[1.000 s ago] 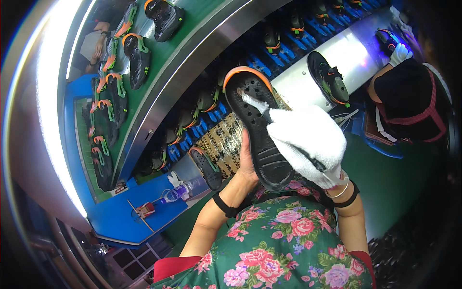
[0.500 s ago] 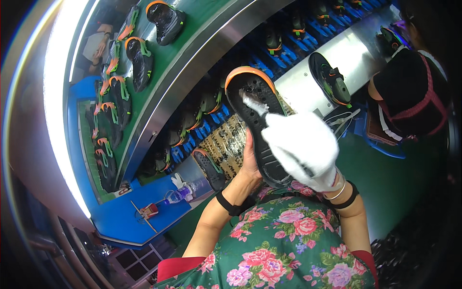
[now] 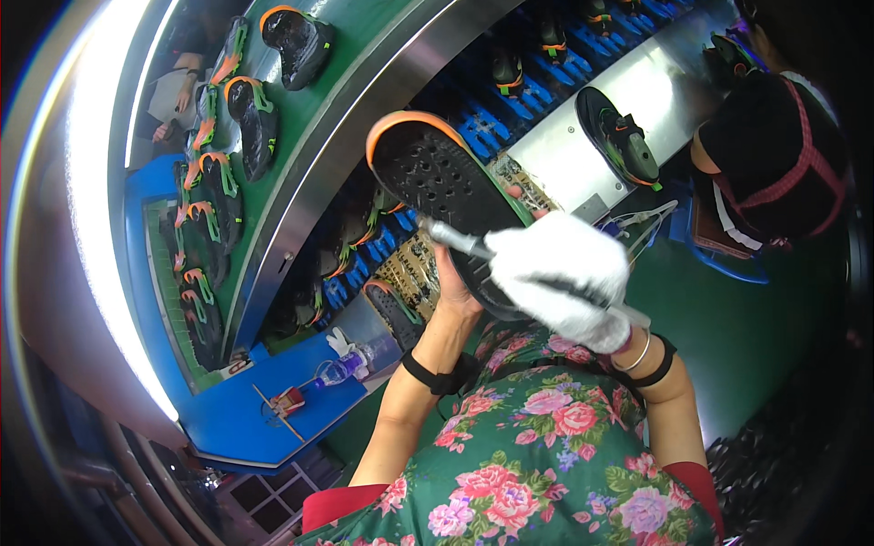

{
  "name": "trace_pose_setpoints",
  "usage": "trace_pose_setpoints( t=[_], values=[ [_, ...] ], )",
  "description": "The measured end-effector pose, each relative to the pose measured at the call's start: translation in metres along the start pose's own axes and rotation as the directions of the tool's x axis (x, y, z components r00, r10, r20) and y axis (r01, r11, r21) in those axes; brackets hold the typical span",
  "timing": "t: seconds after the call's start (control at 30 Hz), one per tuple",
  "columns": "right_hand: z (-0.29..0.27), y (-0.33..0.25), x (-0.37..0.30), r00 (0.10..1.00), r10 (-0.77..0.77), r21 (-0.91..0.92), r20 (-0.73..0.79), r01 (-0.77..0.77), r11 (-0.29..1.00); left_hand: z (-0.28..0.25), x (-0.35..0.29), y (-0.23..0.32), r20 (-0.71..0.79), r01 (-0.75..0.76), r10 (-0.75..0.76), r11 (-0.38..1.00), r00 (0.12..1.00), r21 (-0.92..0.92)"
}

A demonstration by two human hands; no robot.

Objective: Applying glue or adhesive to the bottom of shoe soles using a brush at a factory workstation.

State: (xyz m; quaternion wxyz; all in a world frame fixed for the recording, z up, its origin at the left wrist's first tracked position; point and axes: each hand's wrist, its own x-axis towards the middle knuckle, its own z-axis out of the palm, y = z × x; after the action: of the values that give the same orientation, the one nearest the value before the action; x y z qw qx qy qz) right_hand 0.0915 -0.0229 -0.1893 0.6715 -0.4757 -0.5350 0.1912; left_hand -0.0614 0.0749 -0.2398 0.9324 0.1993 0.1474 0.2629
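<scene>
My left hand (image 3: 458, 289) grips a black shoe sole (image 3: 423, 173) from below. Its thumb lies along the near left edge, and fingertips show at the far right edge. The sole has small holes, an orange rim at the toe and a green line along one side. My right hand (image 3: 560, 273), in a white knit glove, is closed round a brush (image 3: 455, 238) with a grey handle. The brush's tip sits over the sole's left edge; whether it touches cannot be made out. The gloved hand covers the heel end.
A green conveyor belt (image 3: 350, 59) on the left carries several black shoe parts. Blue racks (image 3: 482, 127) hold shoes behind. One shoe (image 3: 617, 141) lies on a metal ledge, another (image 3: 393, 309) beside taped cardboard. A bottle (image 3: 339, 369) stands on a blue table (image 3: 237, 414). A person (image 3: 774, 164) sits at right.
The sole has moved left and slightly up, tilting more. My right hand has brought the brush from the toe area down and left to the sole's left edge.
</scene>
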Motion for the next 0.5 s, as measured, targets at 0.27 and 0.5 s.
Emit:
trace_pose_setpoints(
  t=[0.27,0.5],
  values=[
    [0.009,-0.005,-0.007,0.986,-0.120,-0.098,0.112,0.131,0.987,0.017,0.016,0.010,-0.025,-0.060,0.057,0.990,0.998,-0.128],
    [0.010,-0.001,-0.008,0.993,-0.118,-0.153,-0.016,0.114,0.982,0.026,0.026,0.018,0.058,-0.066,0.093,0.931,0.994,-0.360]
  ],
)
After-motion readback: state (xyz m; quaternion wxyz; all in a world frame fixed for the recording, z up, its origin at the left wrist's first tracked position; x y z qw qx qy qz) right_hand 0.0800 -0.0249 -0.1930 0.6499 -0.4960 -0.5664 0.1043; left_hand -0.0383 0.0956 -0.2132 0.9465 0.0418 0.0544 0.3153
